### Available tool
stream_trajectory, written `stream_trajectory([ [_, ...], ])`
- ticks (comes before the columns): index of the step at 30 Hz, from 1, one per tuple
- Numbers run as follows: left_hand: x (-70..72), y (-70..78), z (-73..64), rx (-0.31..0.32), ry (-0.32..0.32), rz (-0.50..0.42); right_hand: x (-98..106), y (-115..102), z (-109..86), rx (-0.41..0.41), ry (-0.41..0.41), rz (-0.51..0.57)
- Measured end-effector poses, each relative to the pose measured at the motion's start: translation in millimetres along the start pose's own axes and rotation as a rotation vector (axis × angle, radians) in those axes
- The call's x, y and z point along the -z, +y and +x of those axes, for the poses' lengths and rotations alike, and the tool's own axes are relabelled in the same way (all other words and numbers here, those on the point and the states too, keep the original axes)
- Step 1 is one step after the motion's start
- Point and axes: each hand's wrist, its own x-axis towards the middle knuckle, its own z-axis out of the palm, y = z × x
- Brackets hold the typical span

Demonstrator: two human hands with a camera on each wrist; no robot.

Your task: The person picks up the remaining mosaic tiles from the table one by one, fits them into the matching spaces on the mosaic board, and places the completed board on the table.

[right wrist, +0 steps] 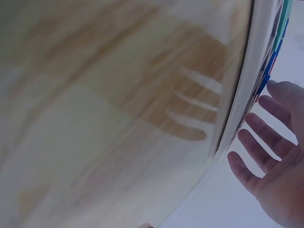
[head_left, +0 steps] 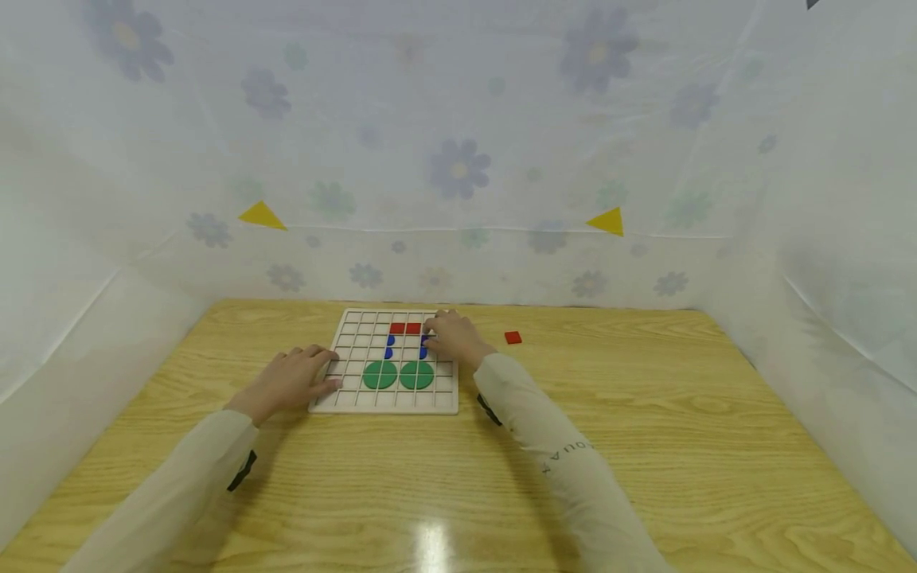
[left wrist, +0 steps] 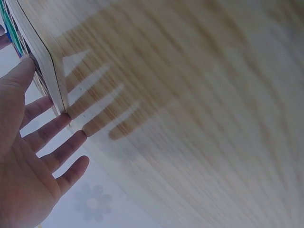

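A white square grid board [head_left: 358, 402] lies on the wooden table. Along its left edge rests my left hand [head_left: 292, 378], thumb on the top and fingers spread against the side; the left wrist view shows that hand [left wrist: 35, 156] with its fingers nearly straight. My right hand [head_left: 458, 336] is over the board's upper right part, its thumb at a blue piece [head_left: 425, 340]. Seen in the right wrist view, the right hand [right wrist: 280, 147] has extended fingers. Two red squares [head_left: 405, 328], blue half-round pieces [head_left: 390, 352] and two green discs [head_left: 380, 375] lie on the grid. My right fingers partly hide the right blue column.
One loose red square [head_left: 513, 337] lies on the table [head_left: 609, 382] to the right of the board. White flowered sheeting [head_left: 401, 159] encloses the back and sides, with two yellow triangles [head_left: 607, 222] on the back sheet.
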Motion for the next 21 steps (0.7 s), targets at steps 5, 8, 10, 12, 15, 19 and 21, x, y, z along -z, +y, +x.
stream_trajectory([
  [5, -0.8, -0.4, -0.1, 0.000, 0.003, -0.003, 0.8, -1.1, -1.4, -0.003, -0.002, -0.005],
  [8, -2.0, -0.7, 0.1, 0.001, 0.005, -0.005, 1.5, -1.9, -2.6, -0.001, -0.003, -0.021],
  [10, -2.7, -0.9, 0.0, -0.002, 0.006, -0.003, 1.8, -2.2, -3.5, 0.002, -0.002, -0.027],
  [12, -2.7, -0.7, -0.1, -0.001, 0.005, -0.006, 2.2, -2.5, -4.1, 0.003, 0.001, -0.025],
  [15, -2.2, -0.9, -0.4, -0.003, 0.002, -0.002, 2.6, -2.8, -4.7, 0.010, 0.008, -0.019],
  [19, -0.9, -0.5, -0.2, -0.004, 0.001, 0.002, 3.1, -3.4, -5.3, 0.031, 0.016, -0.035],
  [21, -0.9, -0.6, -0.1, -0.007, 0.003, 0.002, 3.4, -3.7, -5.7, 0.040, 0.024, -0.051],
])
